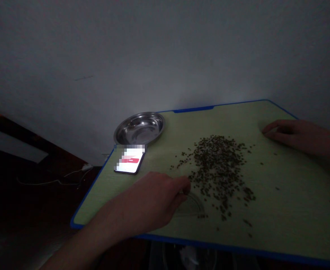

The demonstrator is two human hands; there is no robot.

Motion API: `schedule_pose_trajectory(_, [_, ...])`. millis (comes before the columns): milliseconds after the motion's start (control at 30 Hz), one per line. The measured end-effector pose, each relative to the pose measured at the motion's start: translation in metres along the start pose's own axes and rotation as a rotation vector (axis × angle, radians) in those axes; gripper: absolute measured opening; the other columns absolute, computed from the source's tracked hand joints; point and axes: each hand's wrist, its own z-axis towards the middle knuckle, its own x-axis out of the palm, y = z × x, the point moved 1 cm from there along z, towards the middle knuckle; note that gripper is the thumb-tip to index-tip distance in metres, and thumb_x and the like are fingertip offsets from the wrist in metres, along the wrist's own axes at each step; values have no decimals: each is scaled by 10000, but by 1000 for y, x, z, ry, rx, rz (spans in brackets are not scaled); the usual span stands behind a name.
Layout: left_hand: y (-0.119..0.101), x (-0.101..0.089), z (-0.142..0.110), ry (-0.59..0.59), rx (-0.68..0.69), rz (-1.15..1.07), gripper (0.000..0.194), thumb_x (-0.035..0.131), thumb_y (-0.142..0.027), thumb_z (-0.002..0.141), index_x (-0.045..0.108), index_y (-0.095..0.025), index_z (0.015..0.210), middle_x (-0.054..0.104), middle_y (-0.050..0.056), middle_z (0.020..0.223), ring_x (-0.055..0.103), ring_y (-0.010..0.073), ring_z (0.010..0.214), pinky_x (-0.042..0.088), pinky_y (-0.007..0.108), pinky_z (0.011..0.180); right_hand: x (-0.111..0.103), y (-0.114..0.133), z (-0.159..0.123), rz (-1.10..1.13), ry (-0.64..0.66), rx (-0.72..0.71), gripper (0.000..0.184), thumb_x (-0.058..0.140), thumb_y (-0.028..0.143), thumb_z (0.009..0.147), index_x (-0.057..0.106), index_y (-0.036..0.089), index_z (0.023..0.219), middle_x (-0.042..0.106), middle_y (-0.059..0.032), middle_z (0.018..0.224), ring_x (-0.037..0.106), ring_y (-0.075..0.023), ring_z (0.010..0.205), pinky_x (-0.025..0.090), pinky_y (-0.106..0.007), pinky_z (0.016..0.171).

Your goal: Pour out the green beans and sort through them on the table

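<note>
A loose heap of small dark seeds or dried pieces (219, 161) spreads across the pale green table (266, 225). My left hand (165, 197) lies at the heap's near-left edge, its fingers curled inward and pressed together. Whatever they may hold is hidden. A protractor-like printed half circle (197, 204) shows partly from under that hand. Off to the right of the heap, my right hand (290, 135) rests low over the tabletop. Its thumb and forefinger come together at the tips, and anything between them is too small or dark to make out.
A shallow steel bowl (140, 129) stands at the table's back left. In front of it lies a phone (129, 160) with a lit screen. Behind the table rises a grey wall (181, 56). A white cable (69, 182) runs at the far left.
</note>
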Motion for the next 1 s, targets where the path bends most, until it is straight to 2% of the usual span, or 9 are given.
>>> schedule_pose_trajectory(200, [-1,1,-6,27,-22,-21,178,383,-285,932,546,-230,887,635,10,799,585,157,710,334,268,574,1,-2,1,2,-22,-40,425,487,561,719,636,235,948,723,-65,916,664,-284,820,533,-429,712])
schedule_pose_trajectory(433, [-3,9,-15,15,-100,-28,256,335,-364,951,560,-246,918,610,15,777,567,160,686,303,285,552,1,1,0,4,-32,-38,415,472,552,710,634,232,919,720,-62,871,665,-276,788,533,-417,693])
schedule_pose_trajectory(700, [-7,11,-14,7,-135,-12,273,333,-367,945,565,-226,915,602,25,753,558,158,663,280,283,530,0,0,0,-17,-6,-8,407,472,542,726,625,238,948,721,-56,869,662,-272,782,527,-410,684])
schedule_pose_trajectory(833, [-8,10,-10,-6,-133,11,286,335,-349,941,580,-203,924,604,38,743,564,158,659,293,276,528,1,-4,1,4,3,-25,409,481,544,735,625,232,957,719,-61,890,662,-270,805,524,-405,698])
schedule_pose_trajectory(1000, [-9,9,-1,-12,-65,23,267,336,-309,940,569,-193,879,628,44,745,588,161,676,307,284,540,0,0,0,1,-6,-34,411,479,553,731,631,230,933,722,-64,858,666,-273,770,526,-411,679])
